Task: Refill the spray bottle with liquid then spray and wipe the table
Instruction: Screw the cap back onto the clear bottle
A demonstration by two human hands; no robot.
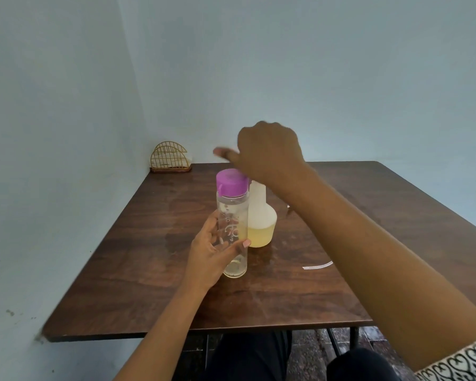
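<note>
My left hand (213, 253) grips a clear bottle (232, 229) with a purple cap (231, 182). It stands upright on the brown table (149, 284), with only a little liquid at its bottom. Right behind it stands the white spray bottle (261, 215), yellow liquid filling its lower part. My right hand (267, 152) hovers over the spray bottle's neck and hides its top. The fingers are curled, the thumb sticks out left and is blurred. Whether this hand holds anything is hidden.
A gold wire napkin holder (171, 158) with white napkins sits at the table's far left corner against the blue wall. A thin white curved strip (318, 265) lies on the table right of the bottles. My knees show below the near edge.
</note>
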